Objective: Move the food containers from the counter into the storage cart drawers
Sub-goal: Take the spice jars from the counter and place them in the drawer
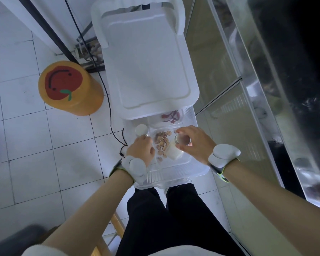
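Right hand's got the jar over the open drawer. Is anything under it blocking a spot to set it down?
Yes. The jar in the right hand hangs over the drawer, right above a white-lidded tub and a clear container of brown slices. Bare floor shows only toward the drawer's near front.

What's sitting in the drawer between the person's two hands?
In the head view, between the left hand and the right hand lies a clear container of brown dried slices, inside the open drawer.

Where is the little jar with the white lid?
The jar with the white lid sits in the open cart drawer, at its far left corner, just beyond the left hand.
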